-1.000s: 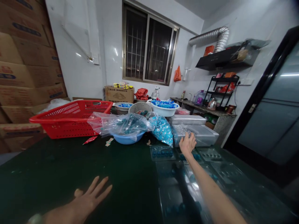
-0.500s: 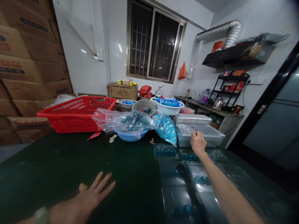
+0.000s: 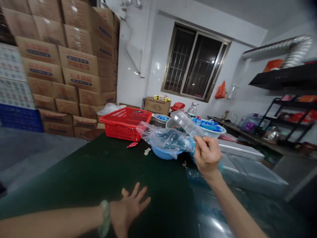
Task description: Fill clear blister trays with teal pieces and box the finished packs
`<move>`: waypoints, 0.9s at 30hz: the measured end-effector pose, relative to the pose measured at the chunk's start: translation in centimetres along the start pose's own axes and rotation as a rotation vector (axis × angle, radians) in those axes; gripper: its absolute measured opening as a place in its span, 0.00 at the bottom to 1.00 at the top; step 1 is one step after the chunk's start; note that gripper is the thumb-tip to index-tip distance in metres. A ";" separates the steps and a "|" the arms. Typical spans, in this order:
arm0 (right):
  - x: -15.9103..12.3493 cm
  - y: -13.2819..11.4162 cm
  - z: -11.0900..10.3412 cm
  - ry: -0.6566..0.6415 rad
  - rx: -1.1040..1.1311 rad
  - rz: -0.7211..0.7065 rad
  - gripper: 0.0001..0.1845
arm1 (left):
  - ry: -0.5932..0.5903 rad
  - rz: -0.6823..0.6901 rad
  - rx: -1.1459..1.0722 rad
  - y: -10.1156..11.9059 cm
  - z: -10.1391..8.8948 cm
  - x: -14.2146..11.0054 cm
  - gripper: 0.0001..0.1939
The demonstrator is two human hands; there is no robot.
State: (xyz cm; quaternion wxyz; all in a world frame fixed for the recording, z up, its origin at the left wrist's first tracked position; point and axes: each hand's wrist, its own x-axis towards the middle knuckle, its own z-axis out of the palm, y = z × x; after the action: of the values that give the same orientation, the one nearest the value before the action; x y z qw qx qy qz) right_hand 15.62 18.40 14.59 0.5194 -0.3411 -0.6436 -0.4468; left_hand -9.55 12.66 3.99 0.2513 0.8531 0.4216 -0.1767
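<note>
Right hand (image 3: 206,155) at one o'clock — fingers closed on a clear plastic blister tray (image 3: 187,123), left hand (image 3: 130,206) open at six o'clock, fingers spread over the dark green table (image 3: 74,175) — red plastic basket (image 3: 125,124) at eleven o'clock

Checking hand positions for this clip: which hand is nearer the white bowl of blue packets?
Right: the right hand, just in front of the bowl; the left hand is farther off, over the green table.
</note>
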 end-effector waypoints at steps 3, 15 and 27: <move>2.3 -2.4 4.0 -0.011 0.003 0.004 0.16 | -0.042 -0.065 0.015 0.3 0.4 0.7 0.66; -1.0 -6.3 18.6 -1.052 -0.049 0.239 0.10 | 0.019 -0.190 0.105 -0.3 2.7 3.6 0.52; -0.7 -3.1 14.8 -0.720 -0.072 0.469 0.21 | 0.190 0.029 0.085 -3.1 3.7 2.2 0.63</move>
State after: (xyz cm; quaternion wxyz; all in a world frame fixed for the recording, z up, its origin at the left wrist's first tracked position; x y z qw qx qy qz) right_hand 7.61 31.00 12.33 0.3370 -0.6303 -0.6727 -0.1913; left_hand -11.10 13.48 -1.03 0.1763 0.8820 0.4233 -0.1090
